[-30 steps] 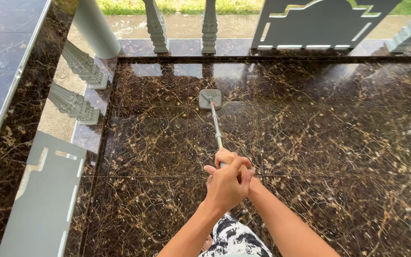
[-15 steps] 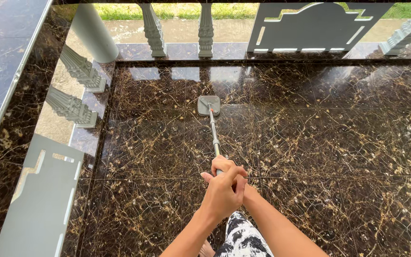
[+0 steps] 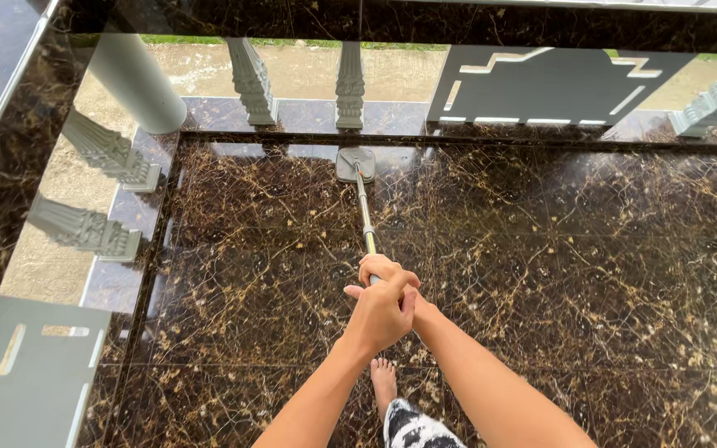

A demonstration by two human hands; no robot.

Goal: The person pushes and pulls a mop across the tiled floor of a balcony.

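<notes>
Dark marble floor (image 3: pixel 541 274) w/ white balusters (image 3: pixel 348 83) behind. Left hand (image 3: pixel 379 311) & right hand (image 3: pixel 412 303), fingers closed tight round mop handle (image 3: pixel 364 211); mop head (image 3: pixel 354 163) flat near railing.

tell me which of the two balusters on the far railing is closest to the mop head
The right baluster: it stands just behind the mop head, while the left baluster is off to the side.
</notes>
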